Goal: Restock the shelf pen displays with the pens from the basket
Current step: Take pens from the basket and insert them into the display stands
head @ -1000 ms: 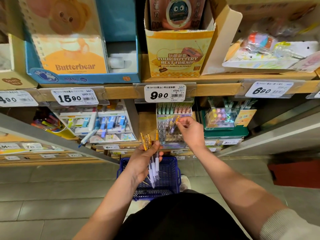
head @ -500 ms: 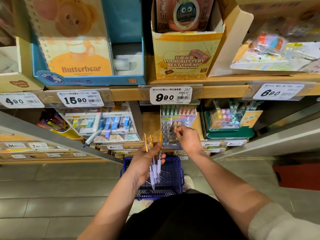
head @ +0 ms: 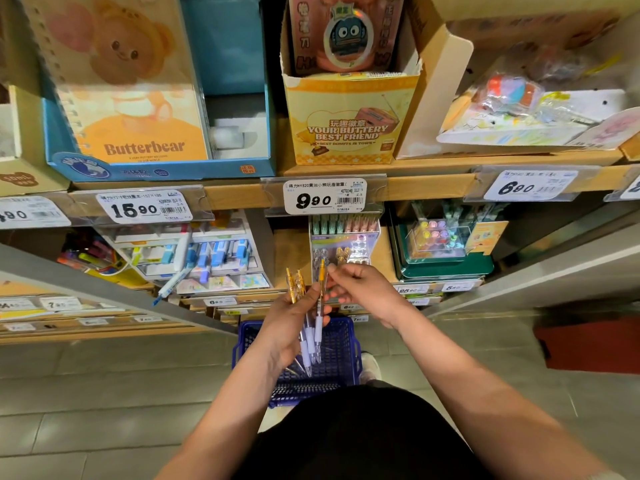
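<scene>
Left hand is held over the blue basket, fingers curled and clamped round a small bunch of pens: amber clicker tops point up toward the shelf, white grips and tips point down toward the basket. Right hand is just right of the bunch and touching it, its fingers bent in and pinching the rightmost pen near its top, while that pen's lower part sits in the left-hand grip. The bunch is in the air, just in front of and below the pen display, not touching it. The display stands on the lower shelf under the 9.90 price tag; it has green and pink pens in its back row and a few amber tops in the front slots, mostly too small to tell apart. The basket sits on the grey tiled floor close to the shelf base; a couple of thin items lie inside it, too unclear to name. Left of the display is a tray of blue-and-white pens with one loose pen sticking out over the edge, and right of it is a green tray with a clear box of pastel items. The upper shelf carries a Butterbear notebook box and a yellow carton.
</scene>
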A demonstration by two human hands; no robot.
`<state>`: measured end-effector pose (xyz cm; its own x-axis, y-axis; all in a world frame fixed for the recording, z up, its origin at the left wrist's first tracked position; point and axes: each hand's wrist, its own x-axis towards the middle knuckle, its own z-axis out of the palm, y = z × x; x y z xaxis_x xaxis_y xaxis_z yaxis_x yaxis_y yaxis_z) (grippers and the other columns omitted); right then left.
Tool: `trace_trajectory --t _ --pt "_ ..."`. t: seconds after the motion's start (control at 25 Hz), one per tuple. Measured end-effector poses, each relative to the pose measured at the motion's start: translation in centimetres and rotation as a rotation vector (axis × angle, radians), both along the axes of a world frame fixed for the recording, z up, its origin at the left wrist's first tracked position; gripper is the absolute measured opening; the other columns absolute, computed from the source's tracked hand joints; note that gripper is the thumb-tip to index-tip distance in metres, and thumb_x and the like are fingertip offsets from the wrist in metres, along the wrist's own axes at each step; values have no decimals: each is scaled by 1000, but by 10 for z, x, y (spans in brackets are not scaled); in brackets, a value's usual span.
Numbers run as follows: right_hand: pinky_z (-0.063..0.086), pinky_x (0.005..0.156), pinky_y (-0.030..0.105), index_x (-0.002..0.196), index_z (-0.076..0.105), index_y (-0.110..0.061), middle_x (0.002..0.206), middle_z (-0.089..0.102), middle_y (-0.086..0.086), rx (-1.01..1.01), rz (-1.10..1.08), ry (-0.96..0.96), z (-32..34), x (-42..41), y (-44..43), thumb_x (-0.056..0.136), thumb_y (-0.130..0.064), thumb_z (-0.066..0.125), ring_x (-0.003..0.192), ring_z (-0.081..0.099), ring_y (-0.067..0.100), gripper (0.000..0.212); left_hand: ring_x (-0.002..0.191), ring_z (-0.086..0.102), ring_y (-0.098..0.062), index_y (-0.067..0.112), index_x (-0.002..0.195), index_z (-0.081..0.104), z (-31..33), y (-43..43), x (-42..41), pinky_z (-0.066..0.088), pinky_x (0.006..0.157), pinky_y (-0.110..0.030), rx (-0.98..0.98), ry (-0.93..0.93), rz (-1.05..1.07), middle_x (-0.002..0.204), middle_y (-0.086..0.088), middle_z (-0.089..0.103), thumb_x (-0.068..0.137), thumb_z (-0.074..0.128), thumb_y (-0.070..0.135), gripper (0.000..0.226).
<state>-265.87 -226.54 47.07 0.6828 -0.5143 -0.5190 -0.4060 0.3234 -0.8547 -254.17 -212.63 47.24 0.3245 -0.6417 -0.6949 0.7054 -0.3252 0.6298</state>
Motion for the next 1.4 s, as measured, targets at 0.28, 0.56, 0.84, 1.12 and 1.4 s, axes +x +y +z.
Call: trace_trajectory --t 0.28,0.56,0.84,1.12,1.4 --pt "58 72 20 101 73 -13 91 76 5 102 -291 -130 3 -18 -3 89 -13 74 78 73 11 12 73 73 -23 0 115 70 3 -15 -10 60 66 -33 14 58 16 97 -14 76 91 73 25 35" --pt "59 84 29 106 67 -3 86 76 10 -160 -573 -73 -2 -39 -43 93 -8 69 85 74 21 14 74 69 -21 -6 117 68 4 -8 -10 62 70 -35 48 117 -20 86 -11 71 95 67 8 26" --pt "48 72 4 96 65 -21 85 69 -13 -607 -367 104 -20 -20 -44 93 -17 71 76 63 -7 8 77 68 -21 -7 119 68 2 -6 -9 56 80 -36 49 73 -6 94 -12 73 84 73 19 43" --pt "55 84 20 105 71 -12 95 73 -3 -803 -139 221 -43 -8 -42 93 -16 71 85 69 7 13 77 71 -20 -8 116 66 4 -2 -7 60 73 -30 -7 86 22 88 -11 72 97 62 15 30" --pt "57 81 31 101 72 -11 94 75 4 -834 20 380 -56 2 -37 96 -18 67 82 70 18 10 85 77 -24 -4 119 60 8 0 -6 61 69 -30 -15 63 47 105 -18 77 102 55 12 24"
